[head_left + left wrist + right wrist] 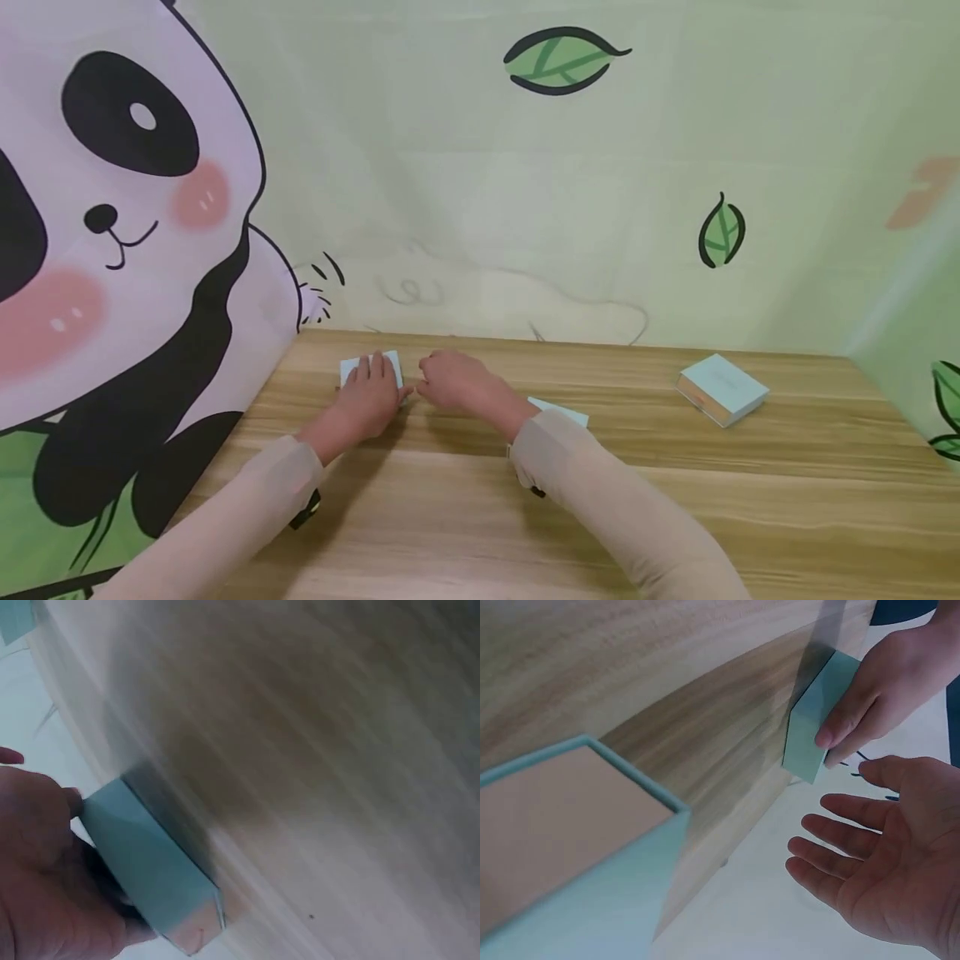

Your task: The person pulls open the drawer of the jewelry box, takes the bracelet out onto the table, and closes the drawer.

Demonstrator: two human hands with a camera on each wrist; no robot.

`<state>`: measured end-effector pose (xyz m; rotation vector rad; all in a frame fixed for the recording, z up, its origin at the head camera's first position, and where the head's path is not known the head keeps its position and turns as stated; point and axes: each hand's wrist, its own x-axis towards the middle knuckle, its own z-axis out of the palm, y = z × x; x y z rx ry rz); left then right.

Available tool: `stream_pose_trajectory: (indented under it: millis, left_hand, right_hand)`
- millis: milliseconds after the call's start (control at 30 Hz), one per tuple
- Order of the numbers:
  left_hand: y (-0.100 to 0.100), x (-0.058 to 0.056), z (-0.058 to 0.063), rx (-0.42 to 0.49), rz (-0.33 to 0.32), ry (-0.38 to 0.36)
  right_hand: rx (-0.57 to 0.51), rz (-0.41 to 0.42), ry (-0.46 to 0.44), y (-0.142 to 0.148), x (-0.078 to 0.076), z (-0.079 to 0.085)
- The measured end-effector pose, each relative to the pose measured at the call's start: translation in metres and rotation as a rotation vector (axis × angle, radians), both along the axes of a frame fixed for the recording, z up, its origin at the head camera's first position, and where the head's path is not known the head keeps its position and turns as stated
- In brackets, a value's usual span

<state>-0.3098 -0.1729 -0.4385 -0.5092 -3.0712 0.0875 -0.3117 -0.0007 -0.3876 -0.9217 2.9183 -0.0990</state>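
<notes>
At the back left of the table, my left hand rests on a pale blue-green box. Its fingers lie spread and straight across the box's top in the head view. Just to the right of it is my right hand, bent at the wrist. The right wrist view shows that right hand with fingers loosely extended, holding nothing and apart from the box. A second pale blue box stands partly hidden behind my right forearm. Seen close by the right wrist, this box has a peach side panel framed by blue-green edges.
A third pale blue box with a tan side lies on the right of the wooden table. Cloth printed with a panda and leaves hangs along the table's back and sides.
</notes>
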Motion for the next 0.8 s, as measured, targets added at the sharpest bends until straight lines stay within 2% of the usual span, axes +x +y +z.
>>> stream_pose_trajectory:
  millis: [100, 233, 367, 500, 600, 800]
  left_hand:
    - [-0.002, 0.004, 0.003, 0.025, -0.024, -0.070]
    - [-0.007, 0.010, 0.006, 0.066, -0.101, -0.099]
    - [-0.016, 0.017, 0.005, 0.074, -0.229, -0.029]
    - [-0.027, 0.022, 0.000, 0.126, -0.334, 0.099]
    - [-0.036, 0.027, -0.003, 0.183, -0.354, 0.143]
    - [-0.044, 0.032, 0.004, 0.240, -0.282, 0.208]
  right_hand:
    - [0.047, 0.035, 0.017, -0.004, -0.002, -0.001]
    - [0.095, 0.063, 0.046, -0.007, -0.005, -0.002]
    - [0.070, 0.020, 0.000, -0.008, -0.008, -0.003]
    - [0.044, -0.030, -0.043, -0.007, -0.010, -0.006]
    - [0.053, -0.025, -0.057, -0.007, -0.011, -0.008]
    - [0.006, -0.036, -0.068, -0.007, -0.012, -0.008]
